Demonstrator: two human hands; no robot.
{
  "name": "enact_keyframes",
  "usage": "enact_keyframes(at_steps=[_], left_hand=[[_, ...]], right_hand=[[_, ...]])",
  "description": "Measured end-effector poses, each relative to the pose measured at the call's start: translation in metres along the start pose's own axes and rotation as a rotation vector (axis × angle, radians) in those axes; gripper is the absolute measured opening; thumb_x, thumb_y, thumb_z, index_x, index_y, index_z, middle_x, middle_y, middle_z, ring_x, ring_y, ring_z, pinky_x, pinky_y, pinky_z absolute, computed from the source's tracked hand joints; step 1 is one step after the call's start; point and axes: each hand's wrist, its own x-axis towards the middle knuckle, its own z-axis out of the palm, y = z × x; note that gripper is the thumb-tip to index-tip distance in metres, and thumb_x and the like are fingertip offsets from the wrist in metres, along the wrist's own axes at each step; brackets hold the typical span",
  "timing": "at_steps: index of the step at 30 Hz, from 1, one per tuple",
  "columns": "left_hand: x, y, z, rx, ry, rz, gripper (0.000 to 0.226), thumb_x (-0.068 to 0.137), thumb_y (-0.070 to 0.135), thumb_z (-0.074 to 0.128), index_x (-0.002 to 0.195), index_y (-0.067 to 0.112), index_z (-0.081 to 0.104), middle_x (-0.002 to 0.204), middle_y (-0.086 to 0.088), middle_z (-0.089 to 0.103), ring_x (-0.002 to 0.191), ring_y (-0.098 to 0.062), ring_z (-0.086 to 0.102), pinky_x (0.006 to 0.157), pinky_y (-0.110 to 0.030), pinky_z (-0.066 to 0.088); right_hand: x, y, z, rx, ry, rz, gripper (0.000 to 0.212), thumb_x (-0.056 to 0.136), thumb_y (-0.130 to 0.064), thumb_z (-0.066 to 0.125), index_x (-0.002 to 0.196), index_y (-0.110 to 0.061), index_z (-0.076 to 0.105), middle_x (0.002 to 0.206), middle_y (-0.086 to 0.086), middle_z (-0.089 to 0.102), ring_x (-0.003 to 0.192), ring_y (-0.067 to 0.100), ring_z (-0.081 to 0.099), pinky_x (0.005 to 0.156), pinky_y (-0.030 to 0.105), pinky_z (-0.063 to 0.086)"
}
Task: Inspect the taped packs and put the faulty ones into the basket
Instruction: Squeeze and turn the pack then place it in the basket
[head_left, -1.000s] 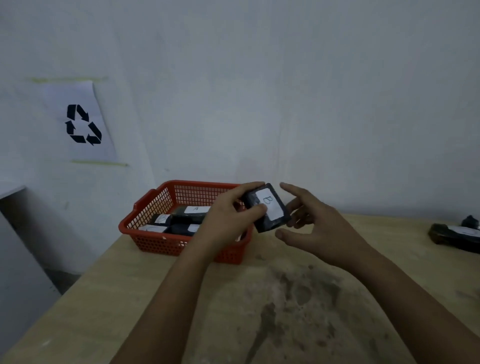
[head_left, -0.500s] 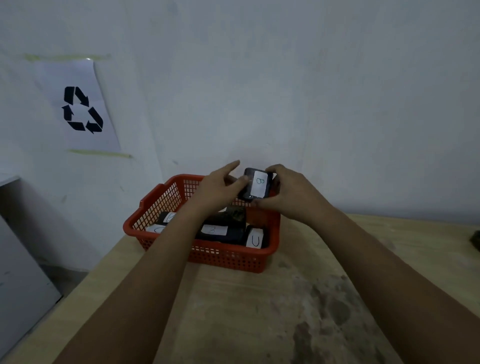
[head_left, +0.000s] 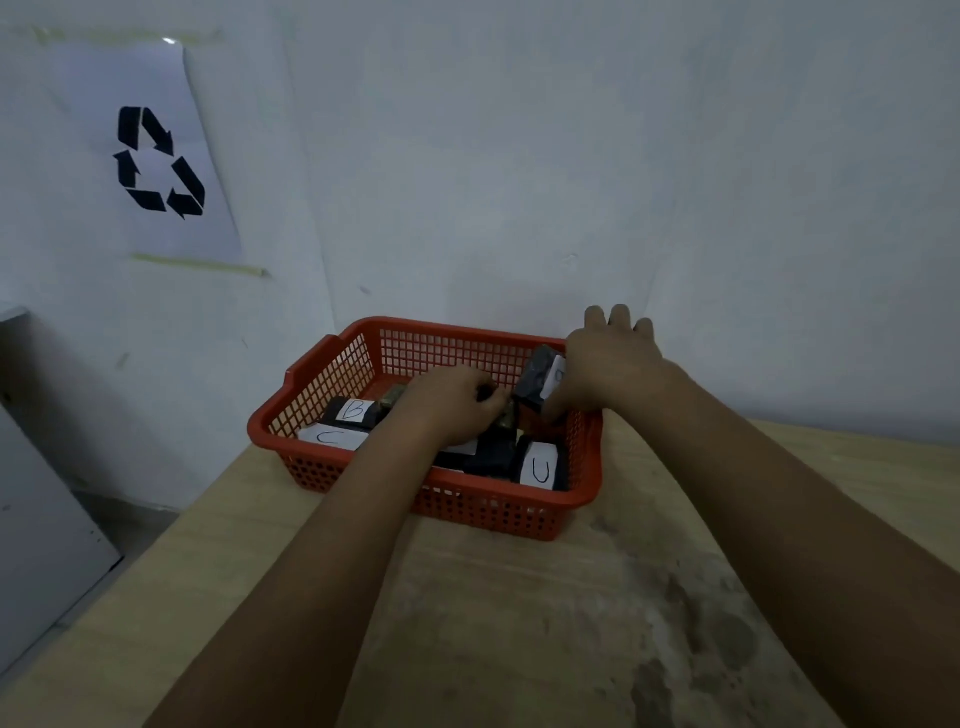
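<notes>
A red mesh basket stands on the wooden table against the wall. Several black taped packs with white labels lie in it, among them ones marked B, C and U. My right hand holds another black pack tilted on end over the basket's right rear corner, with my thumb below it and my fingers stretched past the rim. My left hand is down inside the basket with its fingers curled over the packs. Whether it grips one is hidden.
The wooden table has a dark stained patch at the front right. A paper sheet with a recycling sign is taped to the white wall at the left. A grey surface stands beside the table's left edge.
Both hands carried the pack from in front of the basket to over it. My left hand has let go and dropped into the basket. My right hand has lowered the pack to the right rear corner.
</notes>
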Motion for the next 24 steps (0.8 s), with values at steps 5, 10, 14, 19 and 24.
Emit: enact_keyframes(at_steps=[5, 10, 14, 19, 24], left_hand=[[0.001, 0.000, 0.000, 0.030, 0.002, 0.006, 0.038, 0.110, 0.051, 0.051, 0.112, 0.021, 0.073, 0.096, 0.001, 0.071, 0.093, -0.021, 0.067, 0.085, -0.038, 0.056], [-0.001, 0.001, 0.001, 0.054, 0.013, 0.003, 0.040, 0.110, 0.052, 0.049, 0.114, 0.019, 0.072, 0.100, -0.003, 0.072, 0.095, -0.024, 0.067, 0.086, -0.039, 0.054], [-0.002, 0.003, 0.002, 0.071, 0.018, 0.007, 0.040, 0.110, 0.051, 0.049, 0.114, 0.019, 0.072, 0.102, -0.002, 0.072, 0.096, -0.023, 0.067, 0.089, -0.040, 0.051], [0.000, 0.002, 0.004, 0.066, 0.029, 0.015, 0.038, 0.110, 0.050, 0.049, 0.110, 0.020, 0.072, 0.097, -0.001, 0.071, 0.094, -0.023, 0.067, 0.089, -0.040, 0.051], [0.001, 0.000, 0.004, 0.074, 0.030, 0.021, 0.038, 0.110, 0.050, 0.049, 0.112, 0.020, 0.072, 0.092, 0.002, 0.068, 0.088, -0.019, 0.064, 0.078, -0.035, 0.043]], right_hand=[[0.007, -0.014, -0.001, -0.177, -0.086, -0.006, 0.095, 0.071, -0.070, 0.083, 0.149, -0.023, 0.055, 0.151, 0.010, 0.043, 0.147, 0.035, 0.028, 0.121, 0.054, 0.022], [0.013, -0.020, -0.002, -0.209, -0.203, -0.031, 0.097, 0.073, -0.068, 0.083, 0.153, -0.023, 0.050, 0.155, 0.007, 0.041, 0.148, 0.035, 0.026, 0.123, 0.056, 0.020], [0.015, -0.009, -0.007, -0.074, -0.234, -0.052, 0.099, 0.069, -0.069, 0.084, 0.154, -0.029, 0.050, 0.153, 0.008, 0.040, 0.145, 0.039, 0.024, 0.116, 0.055, 0.032], [0.008, -0.004, 0.001, -0.100, -0.079, -0.229, 0.066, 0.095, -0.065, 0.062, 0.155, -0.041, 0.051, 0.141, 0.006, 0.058, 0.145, 0.029, 0.027, 0.120, 0.051, 0.021], [0.009, -0.009, 0.003, -0.035, -0.091, -0.382, 0.050, 0.101, -0.053, 0.060, 0.150, -0.044, 0.054, 0.136, 0.003, 0.058, 0.132, 0.026, 0.041, 0.110, 0.045, 0.033]])
